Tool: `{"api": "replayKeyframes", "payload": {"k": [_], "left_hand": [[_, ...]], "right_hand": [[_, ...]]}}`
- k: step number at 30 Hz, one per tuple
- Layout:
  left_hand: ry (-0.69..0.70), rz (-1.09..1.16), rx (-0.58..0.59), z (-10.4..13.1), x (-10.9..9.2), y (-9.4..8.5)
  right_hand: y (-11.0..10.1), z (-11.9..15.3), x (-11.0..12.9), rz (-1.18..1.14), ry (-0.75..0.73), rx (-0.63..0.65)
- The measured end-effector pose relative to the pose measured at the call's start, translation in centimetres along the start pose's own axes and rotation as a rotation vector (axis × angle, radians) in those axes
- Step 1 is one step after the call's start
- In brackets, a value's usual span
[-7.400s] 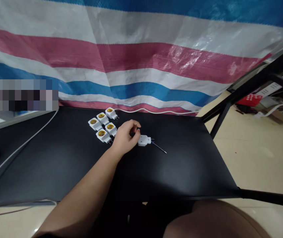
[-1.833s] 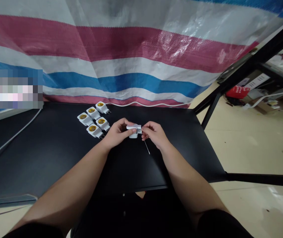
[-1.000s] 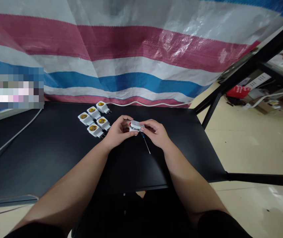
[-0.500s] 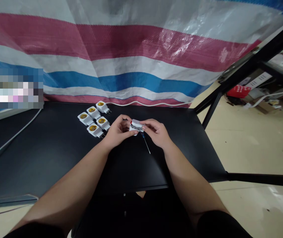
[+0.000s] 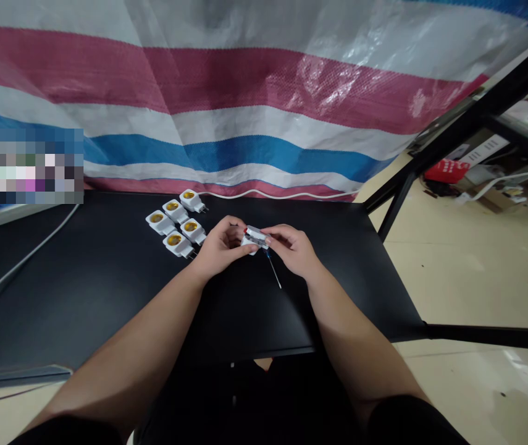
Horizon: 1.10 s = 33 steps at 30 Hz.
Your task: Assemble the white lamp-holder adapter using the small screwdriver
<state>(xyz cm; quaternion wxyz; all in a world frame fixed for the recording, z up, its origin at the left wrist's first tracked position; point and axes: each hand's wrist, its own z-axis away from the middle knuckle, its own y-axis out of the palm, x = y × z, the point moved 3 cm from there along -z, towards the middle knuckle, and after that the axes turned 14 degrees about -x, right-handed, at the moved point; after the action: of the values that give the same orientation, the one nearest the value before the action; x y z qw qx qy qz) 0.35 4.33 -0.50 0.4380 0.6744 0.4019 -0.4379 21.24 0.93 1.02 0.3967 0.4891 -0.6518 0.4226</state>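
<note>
My left hand (image 5: 218, 252) grips one side of a white plug-in lamp holder (image 5: 256, 233), with a small red spot showing by the fingertips. The other side is pinched by my right hand (image 5: 294, 248). Its white upper piece sits tilted, and greyish inner parts show beneath it. Under my right fingers a screwdriver (image 5: 273, 272) points its metal shaft towards me; its blue handle is mostly hidden, and I cannot tell whether it is held or lying on the table. Left of my left hand lie several similar white plug-in lamp holders (image 5: 159, 227) with brass-coloured sockets and prongs.
The black table (image 5: 106, 290) carries everything. A white cable (image 5: 254, 191) runs along its back edge below a striped plastic sheet (image 5: 245, 154). Another cable (image 5: 27, 259) lies at the left. A black metal frame (image 5: 396, 201) stands at the right, with boxes beyond on the floor.
The white upper piece between my hands has tilted further, its right side dropping slightly. Both hands stay in nearly the same place.
</note>
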Motion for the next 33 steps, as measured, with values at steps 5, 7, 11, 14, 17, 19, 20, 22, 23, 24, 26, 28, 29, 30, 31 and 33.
{"api": "replayKeyframes", "payload": {"k": [5, 7, 11, 14, 17, 19, 20, 22, 23, 24, 26, 28, 29, 30, 31, 33], "left_hand": [[0.002, 0.001, -0.018, 0.0, 0.1, -0.1], [0.003, -0.001, -0.030, 0.0, 0.1, -0.1], [0.002, -0.020, -0.046, -0.1, 0.1, -0.3], [0.003, -0.028, -0.043, -0.1, 0.2, -0.4], [0.011, -0.020, -0.035, -0.1, 0.1, -0.4], [0.017, -0.010, -0.033, -0.2, 0.0, -0.4], [0.019, -0.006, -0.032, -0.2, 0.0, -0.3], [0.021, -0.002, -0.029, -0.2, 0.0, -0.2], [0.021, 0.001, -0.026, -0.1, -0.1, -0.2], [0.020, 0.002, -0.024, -0.1, -0.1, -0.2], [0.016, 0.002, -0.027, -0.1, 0.0, -0.2], [0.015, 0.010, -0.046, -0.1, 0.0, -0.3], [0.017, 0.017, -0.060, -0.1, -0.1, -0.3], [0.019, 0.027, -0.078, -0.2, -0.1, -0.4], [0.019, 0.040, -0.097, -0.2, -0.1, -0.5], [-0.004, 0.084, -0.145, -0.4, -0.2, -0.7]], "right_hand": [[-0.1, 0.1, 0.0, 0.007, -0.008, 0.008], [0.0, 0.2, 0.0, -0.001, -0.011, 0.014], [0.0, 0.2, 0.0, -0.002, -0.020, 0.016], [0.1, 0.2, 0.1, -0.005, -0.040, 0.031], [0.2, 0.2, -0.1, -0.035, -0.013, 0.021], [0.3, 0.2, -0.4, -0.070, 0.039, 0.003], [0.4, 0.2, -0.6, -0.086, 0.067, -0.007], [0.5, 0.2, -0.9, -0.106, 0.119, -0.023], [0.5, 0.1, -1.1, -0.111, 0.139, -0.033], [0.5, 0.0, -1.2, -0.114, 0.152, -0.045], [0.2, -0.2, -1.4, -0.111, 0.154, -0.085], [-0.3, -0.4, -1.4, -0.086, 0.122, -0.156], [-0.6, -0.5, -1.5, -0.057, 0.103, -0.198], [-0.9, -0.6, -1.5, -0.011, 0.084, -0.236], [-1.3, -0.7, -1.6, 0.057, 0.061, -0.269], [-1.8, -0.8, -1.7, 0.238, 0.013, -0.302]]}}
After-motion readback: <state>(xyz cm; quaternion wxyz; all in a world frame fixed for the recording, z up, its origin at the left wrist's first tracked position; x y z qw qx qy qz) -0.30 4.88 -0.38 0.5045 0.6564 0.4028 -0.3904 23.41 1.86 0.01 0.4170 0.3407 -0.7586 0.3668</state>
